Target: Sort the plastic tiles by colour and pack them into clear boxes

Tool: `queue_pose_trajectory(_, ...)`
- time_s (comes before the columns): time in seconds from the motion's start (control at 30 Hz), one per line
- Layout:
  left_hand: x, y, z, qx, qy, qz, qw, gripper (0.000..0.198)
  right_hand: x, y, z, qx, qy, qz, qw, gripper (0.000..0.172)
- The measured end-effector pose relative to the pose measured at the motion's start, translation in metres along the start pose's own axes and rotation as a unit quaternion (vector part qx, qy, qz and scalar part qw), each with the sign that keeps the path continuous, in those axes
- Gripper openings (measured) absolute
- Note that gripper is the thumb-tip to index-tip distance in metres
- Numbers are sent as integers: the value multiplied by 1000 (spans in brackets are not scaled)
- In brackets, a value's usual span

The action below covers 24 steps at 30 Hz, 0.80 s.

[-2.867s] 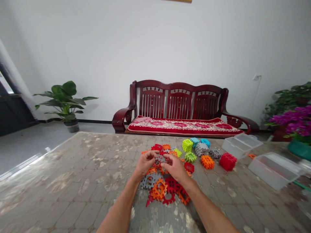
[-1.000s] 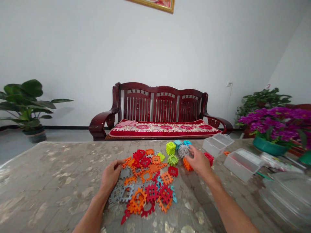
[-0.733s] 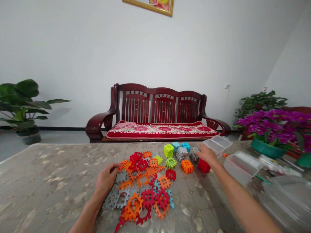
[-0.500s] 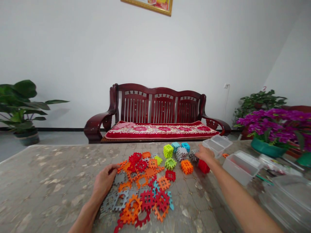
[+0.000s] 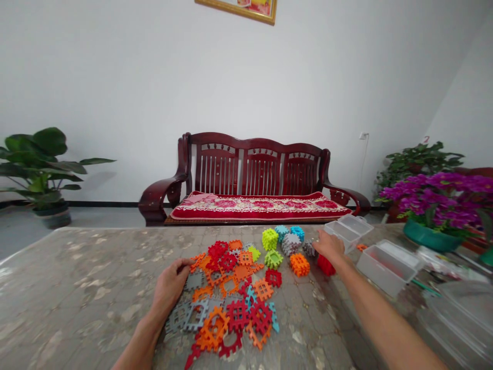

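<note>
A loose pile of plastic interlocking tiles with toothed edges lies on the table in red, orange, grey and blue. At the pile's upper left, my left hand has its fingers bent together, the tips against an orange tile. My right hand reaches to the far right side, its fingers closed at a small dark-grey tile stack; what is between them is hidden. A red tile stack sits just under that hand. Nearby stand an orange stack, a light-grey stack and a yellow-green stack.
Two blue stacks stand at the back. Right of my right hand are an open clear box, a translucent bin and a clear plastic container. Purple flowers in a green pot stand farther right. A wooden bench is beyond the table.
The whole view has shifted slightly, so everything appears a little farther right. Both hands keep nearly the same places beside the tiles.
</note>
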State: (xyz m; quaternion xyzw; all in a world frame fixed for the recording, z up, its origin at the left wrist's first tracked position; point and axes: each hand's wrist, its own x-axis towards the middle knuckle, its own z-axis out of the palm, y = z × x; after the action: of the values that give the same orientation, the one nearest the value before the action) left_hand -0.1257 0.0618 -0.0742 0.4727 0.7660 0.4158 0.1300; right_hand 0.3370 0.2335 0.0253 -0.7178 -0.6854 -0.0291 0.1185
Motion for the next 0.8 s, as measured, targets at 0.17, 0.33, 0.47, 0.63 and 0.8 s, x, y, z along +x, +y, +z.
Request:
queue_pose_trajectory(0.17,-5,12,-6,24,-25,-11,999,30,-28,-15,-6,56,43,-24,997,51)
queue_pose_trajectory(0.33,-9,23,-19,70,-65,-5,995,21,-88,-45,16,301,102,-90,944,44)
queue_pose_trajectory(0.47,-12,28,-29,134,-106,-10,985,16,-141,-75,38,375,96,-176,905,35)
queue_pose_trajectory(0.63,-21,37,-33,198,-140,-15,970,49,-173,-96,58,417,94,-230,874,31)
queue_pose_trajectory(0.8,-27,43,-31,227,-153,-18,962,53,-175,-96,70,437,69,-200,874,29)
